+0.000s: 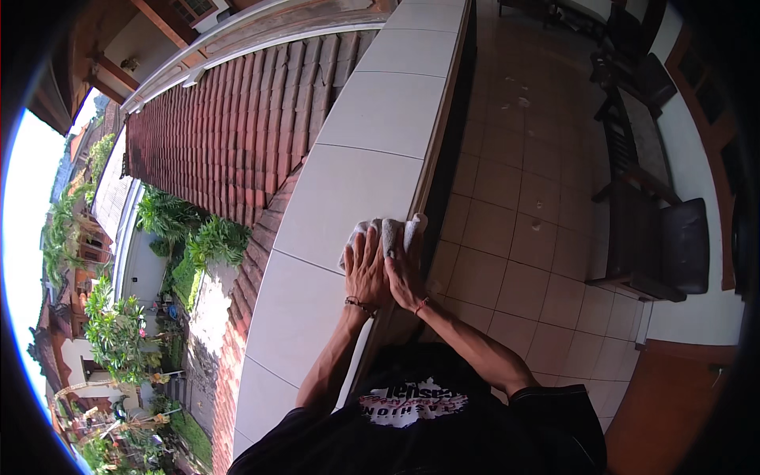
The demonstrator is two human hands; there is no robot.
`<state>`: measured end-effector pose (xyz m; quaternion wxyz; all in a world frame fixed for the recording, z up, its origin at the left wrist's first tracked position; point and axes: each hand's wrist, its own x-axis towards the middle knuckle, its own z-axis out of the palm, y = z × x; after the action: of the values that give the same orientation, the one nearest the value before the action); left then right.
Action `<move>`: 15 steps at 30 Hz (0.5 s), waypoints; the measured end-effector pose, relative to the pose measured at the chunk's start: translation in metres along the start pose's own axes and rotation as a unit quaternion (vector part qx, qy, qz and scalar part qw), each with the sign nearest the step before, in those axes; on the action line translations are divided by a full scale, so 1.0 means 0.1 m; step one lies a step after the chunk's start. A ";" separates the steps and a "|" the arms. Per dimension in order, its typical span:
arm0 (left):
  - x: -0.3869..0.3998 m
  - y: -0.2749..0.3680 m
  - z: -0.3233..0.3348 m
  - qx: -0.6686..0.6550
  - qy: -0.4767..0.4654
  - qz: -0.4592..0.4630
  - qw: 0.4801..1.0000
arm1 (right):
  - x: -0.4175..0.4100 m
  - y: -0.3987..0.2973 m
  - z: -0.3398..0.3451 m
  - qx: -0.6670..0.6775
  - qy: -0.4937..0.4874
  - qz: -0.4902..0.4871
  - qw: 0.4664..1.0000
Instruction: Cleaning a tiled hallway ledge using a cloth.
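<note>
A bunched grey-white cloth [390, 233] lies on the white tiled top of a balcony wall [362, 184], reaching its inner edge. My left hand [364, 270] presses flat on the cloth's left part, fingers pointing away from me. Close beside it, my right hand [407, 276] rests on the right part of the cloth at the wall's edge, thumb near the left hand. Whether the fingers of either hand grip any of the cloth is partly hidden. Both wrists wear thin bracelets.
Left of the wall are a red clay tile roof [237, 130] and, lower, a garden with plants [219, 240]. On the right a tiled floor [522, 261] carries small pale scraps [536, 225], a dark cushioned chair [647, 249] and a low table [644, 136].
</note>
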<state>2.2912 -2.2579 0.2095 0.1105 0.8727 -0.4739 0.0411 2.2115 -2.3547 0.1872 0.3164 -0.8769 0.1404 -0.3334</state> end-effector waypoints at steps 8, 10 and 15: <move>1.36 -0.69 0.15 0.030 0.007 -0.098 0.995 | 1.64 0.42 0.45 -0.188 -0.082 0.053 0.977; 1.19 -0.87 0.07 0.029 0.014 -0.154 0.987 | 1.73 0.27 0.61 -0.188 -0.169 0.006 0.968; -0.40 -1.08 -0.03 0.078 0.023 -0.312 0.947 | 1.08 -0.55 0.85 -0.033 -0.280 -0.198 0.939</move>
<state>2.3590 -2.1675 0.1885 0.0605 0.9816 -0.1705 0.0613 2.3502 -2.3229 0.2269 0.2413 -0.9549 -0.1189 -0.1259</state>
